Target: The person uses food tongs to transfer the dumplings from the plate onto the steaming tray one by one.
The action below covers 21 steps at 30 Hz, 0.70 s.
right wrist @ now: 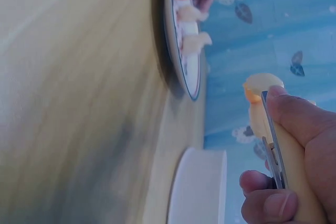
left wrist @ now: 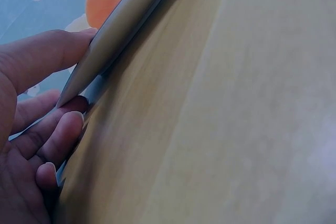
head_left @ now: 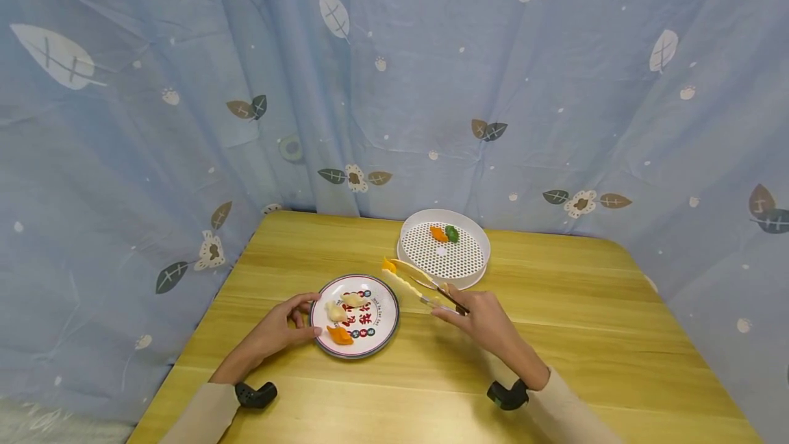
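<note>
My left hand (head_left: pixel 280 326) holds the left rim of a white plate (head_left: pixel 383 326), thumb on top and fingers at its underside. Two pale dumplings (head_left: pixel 335 312) and an orange dumpling (head_left: pixel 340 336) lie on the plate. With my right hand (head_left: pixel 487 322) I grip a pair of tongs (head_left: pixel 403 284), whose pale ends hold an orange dumpling (head_left: pixel 389 265) in the air between plate and steamer. In the right wrist view the tongs' tips (right wrist: pixel 262 82) partly hide that dumpling.
A white perforated steamer tray (head_left: pixel 456 264) stands at the back, right of the plate. In it lie an orange dumpling (head_left: pixel 438 234) and a green dumpling-like piece (head_left: pixel 452 233). A blue patterned curtain (head_left: pixel 419 88) hangs behind the wooden table (head_left: pixel 592 334).
</note>
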Motion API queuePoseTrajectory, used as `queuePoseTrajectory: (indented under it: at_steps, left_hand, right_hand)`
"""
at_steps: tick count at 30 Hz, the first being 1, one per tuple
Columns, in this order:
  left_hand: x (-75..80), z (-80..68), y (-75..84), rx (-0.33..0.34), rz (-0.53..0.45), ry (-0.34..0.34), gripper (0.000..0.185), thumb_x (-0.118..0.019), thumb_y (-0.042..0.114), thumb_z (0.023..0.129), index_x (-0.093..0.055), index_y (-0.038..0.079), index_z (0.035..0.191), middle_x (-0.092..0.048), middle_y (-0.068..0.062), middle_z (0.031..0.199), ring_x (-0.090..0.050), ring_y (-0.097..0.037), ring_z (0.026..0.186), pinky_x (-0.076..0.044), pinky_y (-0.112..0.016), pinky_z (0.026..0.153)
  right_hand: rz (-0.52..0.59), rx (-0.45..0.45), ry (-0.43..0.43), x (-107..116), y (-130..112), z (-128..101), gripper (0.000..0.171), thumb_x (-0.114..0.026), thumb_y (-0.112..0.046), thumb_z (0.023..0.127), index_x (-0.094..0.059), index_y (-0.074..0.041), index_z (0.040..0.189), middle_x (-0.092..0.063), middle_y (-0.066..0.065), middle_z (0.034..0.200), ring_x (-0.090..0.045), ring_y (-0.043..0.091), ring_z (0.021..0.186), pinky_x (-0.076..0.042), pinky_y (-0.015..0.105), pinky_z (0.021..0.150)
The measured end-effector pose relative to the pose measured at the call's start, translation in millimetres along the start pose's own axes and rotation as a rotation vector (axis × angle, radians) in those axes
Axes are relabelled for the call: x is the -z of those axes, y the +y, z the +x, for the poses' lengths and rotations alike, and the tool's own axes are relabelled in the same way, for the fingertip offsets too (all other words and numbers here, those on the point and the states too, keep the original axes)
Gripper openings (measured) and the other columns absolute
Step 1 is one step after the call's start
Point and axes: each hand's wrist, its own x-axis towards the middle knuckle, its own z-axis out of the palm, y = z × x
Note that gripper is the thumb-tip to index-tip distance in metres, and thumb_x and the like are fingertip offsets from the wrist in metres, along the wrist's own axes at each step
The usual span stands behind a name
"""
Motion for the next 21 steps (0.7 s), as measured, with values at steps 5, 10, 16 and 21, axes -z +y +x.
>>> queuePoseTrajectory:
  at_steps: [5, 10, 16, 21]
  left_hand:
    - [-0.2, 0.7, -0.7, 0.011, 0.004, 0.006, 0.069, -0.087, 0.022, 0.085, -0.055, 0.011, 0.145, -0.061, -0.014, 0.119, -0.054, -0.022, 0.084, -0.044, -0.027, 0.069]
    - [-0.5, 1.6, -2.4, 0.019, 0.0, 0.01, 0.069, -0.088, 0.023, 0.084, -0.057, 0.014, 0.145, -0.061, -0.012, 0.118, -0.054, -0.023, 0.084, -0.044, -0.027, 0.068]
    - [-0.4, 1.6, -2.3, 0.022, 0.002, 0.013, 0.069, -0.088, 0.023, 0.084, -0.057, 0.014, 0.144, -0.061, -0.012, 0.117, -0.053, -0.025, 0.085, -0.044, -0.028, 0.068]
    - [-1.0, 1.4, -2.1, 0.028, -0.002, 0.014, 0.069, -0.088, 0.022, 0.083, -0.057, 0.013, 0.144, -0.06, -0.012, 0.117, -0.053, -0.025, 0.085, -0.044, -0.028, 0.07]
  right_hand:
    - [-0.005, -0.021, 0.012, 5.7, 9.3, 3.9, 0.051, -0.081, -0.039, 0.088, -0.075, -0.003, 0.123, -0.035, -0.016, 0.06, -0.026, -0.003, 0.051, -0.026, 0.02, 0.047]
    - [-0.003, -0.052, 0.011, 10.1, 14.6, 8.0, 0.058, -0.08, -0.042, 0.089, -0.07, -0.001, 0.129, -0.033, -0.015, 0.059, -0.023, -0.002, 0.052, -0.026, 0.021, 0.048]
    - [-0.007, -0.086, 0.012, 11.9, 23.3, 12.8, 0.061, -0.079, -0.042, 0.09, -0.068, 0.001, 0.132, -0.033, -0.014, 0.057, -0.023, -0.001, 0.051, -0.027, 0.022, 0.047]
    - [-0.028, -0.094, 0.023, 12.7, 31.8, 18.4, 0.06, -0.08, -0.042, 0.088, -0.068, -0.001, 0.131, -0.032, -0.016, 0.056, -0.024, 0.001, 0.051, -0.027, 0.022, 0.048]
